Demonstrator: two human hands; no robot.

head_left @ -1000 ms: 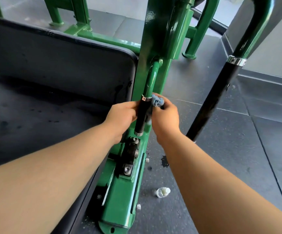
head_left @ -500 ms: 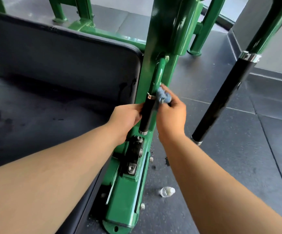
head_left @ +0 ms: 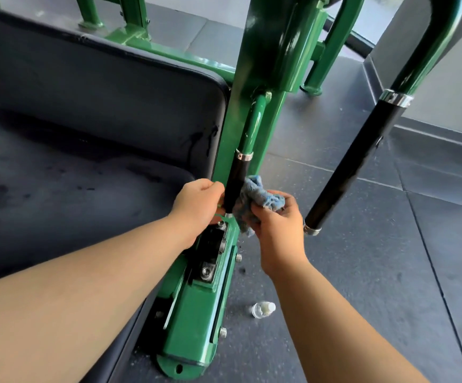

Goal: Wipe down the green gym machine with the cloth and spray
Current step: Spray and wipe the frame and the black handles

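Rubber floor (head_left: 390, 272), green machine (head_left: 196, 313). Left hand (head_left: 199, 205) clamps the black grip (head_left: 234, 186) near its base. Cloth (head_left: 254, 197), bunched in right hand (head_left: 276, 228), has slid down from the ring, so the grip is likely nearly wiped. Spray bottle (head_left: 263, 309) lies on the floor.

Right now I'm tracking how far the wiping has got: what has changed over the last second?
The right hand slid the blue cloth down the black handle, from the silver ring at its top to near its lower end, still gripping the cloth. The left hand kept holding the handle's lower end. The small bottle stayed lying on the floor.
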